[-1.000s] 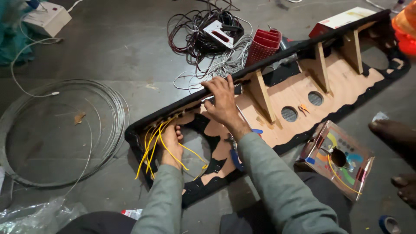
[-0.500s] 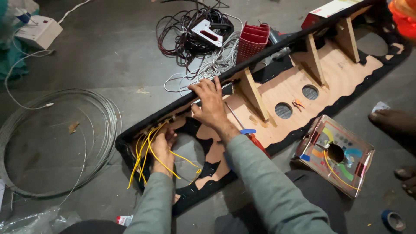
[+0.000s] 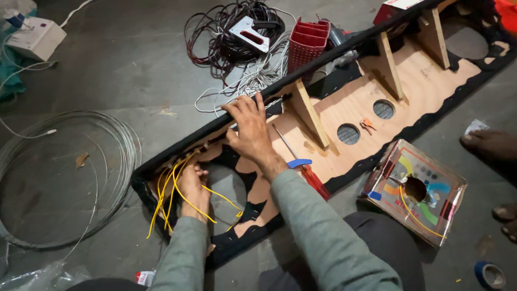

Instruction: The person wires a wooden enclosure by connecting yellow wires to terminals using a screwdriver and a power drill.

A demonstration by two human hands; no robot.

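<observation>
A long wooden panel (image 3: 371,97) edged in black, with upright wooden ribs and round holes, lies on the concrete floor. My right hand (image 3: 249,131) rests flat on its upper black edge, fingers spread, holding nothing. My left hand (image 3: 193,186) sits lower, inside the panel's left end, fingers closed among a bunch of yellow wires (image 3: 171,188). A large round cut-out (image 3: 229,186) lies between my hands. A screwdriver with a red and blue handle (image 3: 301,167) lies on the panel beside my right wrist.
A coil of grey wire (image 3: 105,140) lies at the left. A tangle of dark cables (image 3: 226,40), a red basket (image 3: 308,46) and a white socket box (image 3: 37,37) sit beyond the panel. A colourful torn box (image 3: 414,191) and another person's foot (image 3: 490,145) are at the right.
The view has shifted, so the panel sits further up and right. My right hand stays on the panel's upper edge and my left hand stays among the yellow wires.
</observation>
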